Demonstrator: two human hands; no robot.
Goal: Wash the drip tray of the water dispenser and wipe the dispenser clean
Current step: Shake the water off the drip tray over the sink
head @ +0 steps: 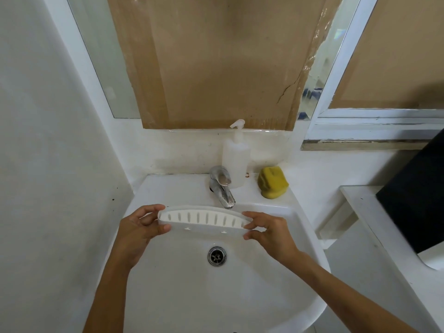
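**A:** Drip tray, the white slotted plastic one, why's it mid-frame over the white basin?

**B:** Left hand and right hand pinch its ends, probably so it sits under the chrome tap.

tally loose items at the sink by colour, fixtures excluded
White: 2, the drip tray held over the basin by the left hand and right hand, and the pump bottle behind the tap
Yellow: 1, the sponge on the sink ledge
Total: 3
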